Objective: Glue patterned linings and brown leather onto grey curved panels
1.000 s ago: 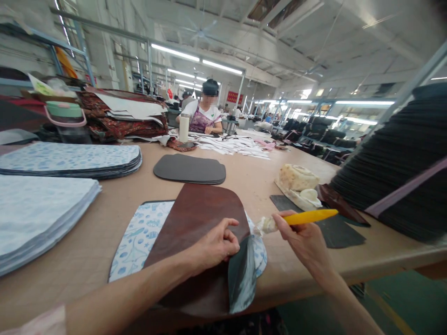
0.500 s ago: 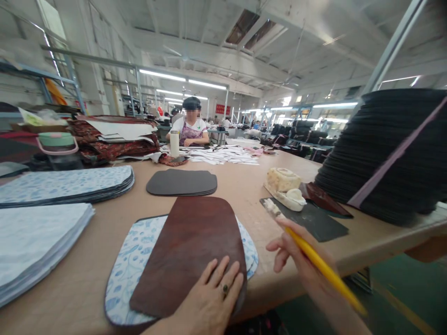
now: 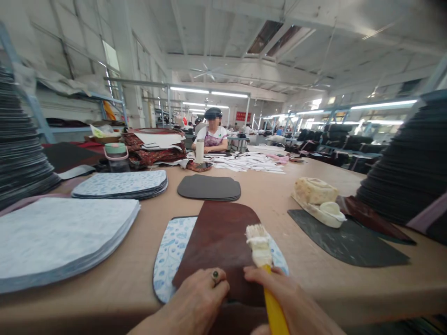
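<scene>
A brown leather piece (image 3: 220, 242) lies on a blue-patterned white piece (image 3: 172, 251) near the table's front edge. My left hand (image 3: 195, 304), with a ring on one finger, rests on the near end of the brown piece, fingers curled down. My right hand (image 3: 289, 302) grips a yellow-handled brush (image 3: 263, 270) whose glue-caked bristles point away from me over the brown piece's right side.
A dark grey stack (image 3: 209, 188) lies beyond. Patterned stacks (image 3: 120, 184) and a white stack (image 3: 63, 237) sit left. A glue tray with a lump (image 3: 316, 197) and a dark flat piece (image 3: 345, 239) sit right, beside tall black stacks (image 3: 408, 172). A seated person (image 3: 212, 137) works at the far end.
My right hand swung the brush from the right side in over the brown piece. The left hand stays on the piece's near end, fingers now curled. The camera turned left.
</scene>
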Action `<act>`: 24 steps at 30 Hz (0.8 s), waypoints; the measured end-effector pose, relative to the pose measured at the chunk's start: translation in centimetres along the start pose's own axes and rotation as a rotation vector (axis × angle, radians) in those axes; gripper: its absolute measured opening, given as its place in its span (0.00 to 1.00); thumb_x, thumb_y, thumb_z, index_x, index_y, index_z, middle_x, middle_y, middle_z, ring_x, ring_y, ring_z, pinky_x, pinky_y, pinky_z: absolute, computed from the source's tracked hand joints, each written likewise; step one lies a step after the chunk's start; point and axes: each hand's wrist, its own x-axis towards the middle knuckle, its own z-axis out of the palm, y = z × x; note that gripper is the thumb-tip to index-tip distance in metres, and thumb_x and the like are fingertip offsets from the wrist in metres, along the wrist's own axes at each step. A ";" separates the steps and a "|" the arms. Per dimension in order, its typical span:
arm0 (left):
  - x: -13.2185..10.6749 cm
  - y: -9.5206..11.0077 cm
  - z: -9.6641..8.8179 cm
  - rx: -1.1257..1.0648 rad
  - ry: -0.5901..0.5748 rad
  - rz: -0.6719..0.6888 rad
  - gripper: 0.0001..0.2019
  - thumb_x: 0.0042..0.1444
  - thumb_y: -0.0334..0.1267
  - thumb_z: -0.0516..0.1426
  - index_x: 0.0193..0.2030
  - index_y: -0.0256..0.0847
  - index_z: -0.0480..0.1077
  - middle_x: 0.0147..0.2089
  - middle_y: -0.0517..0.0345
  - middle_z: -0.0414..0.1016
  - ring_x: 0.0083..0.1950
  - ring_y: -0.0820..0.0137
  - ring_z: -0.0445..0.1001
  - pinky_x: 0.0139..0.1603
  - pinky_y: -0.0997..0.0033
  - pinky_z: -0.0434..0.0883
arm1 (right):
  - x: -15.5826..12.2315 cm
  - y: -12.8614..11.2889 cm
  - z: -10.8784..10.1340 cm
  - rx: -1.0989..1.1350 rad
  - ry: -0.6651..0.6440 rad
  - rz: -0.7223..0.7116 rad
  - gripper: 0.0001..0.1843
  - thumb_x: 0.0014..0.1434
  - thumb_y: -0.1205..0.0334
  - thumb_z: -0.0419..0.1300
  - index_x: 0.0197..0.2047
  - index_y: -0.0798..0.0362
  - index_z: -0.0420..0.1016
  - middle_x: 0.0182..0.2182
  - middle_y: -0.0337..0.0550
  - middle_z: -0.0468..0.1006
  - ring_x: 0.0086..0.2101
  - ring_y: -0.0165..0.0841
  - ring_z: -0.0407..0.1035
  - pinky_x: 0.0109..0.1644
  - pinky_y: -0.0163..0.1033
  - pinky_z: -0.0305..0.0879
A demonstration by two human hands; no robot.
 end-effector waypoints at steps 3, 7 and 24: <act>-0.1 0.5 -1.8 0.007 0.104 0.074 0.11 0.55 0.26 0.49 0.42 0.38 0.69 0.43 0.50 0.73 0.43 0.62 0.72 0.47 0.64 0.69 | 2.0 -1.3 1.7 -0.219 -0.079 -0.209 0.17 0.52 0.69 0.56 0.47 0.53 0.74 0.34 0.50 0.80 0.33 0.42 0.75 0.37 0.39 0.74; -0.9 -1.0 -4.6 -0.115 0.652 -0.056 0.19 0.58 0.38 0.53 0.57 0.43 0.60 0.63 0.49 0.58 0.65 0.57 0.54 0.65 0.54 0.52 | 4.6 0.3 -0.2 -0.406 0.076 -0.180 0.23 0.57 0.74 0.43 0.50 0.56 0.73 0.32 0.52 0.78 0.32 0.40 0.75 0.34 0.39 0.72; -1.5 -5.8 -9.9 -1.184 0.813 -0.608 0.36 0.40 0.42 0.67 0.57 0.46 0.60 0.49 0.53 0.74 0.49 0.52 0.73 0.47 0.55 0.73 | 9.2 3.9 -7.1 0.441 0.511 0.358 0.22 0.47 0.55 0.66 0.46 0.49 0.72 0.32 0.39 0.78 0.31 0.35 0.73 0.31 0.37 0.71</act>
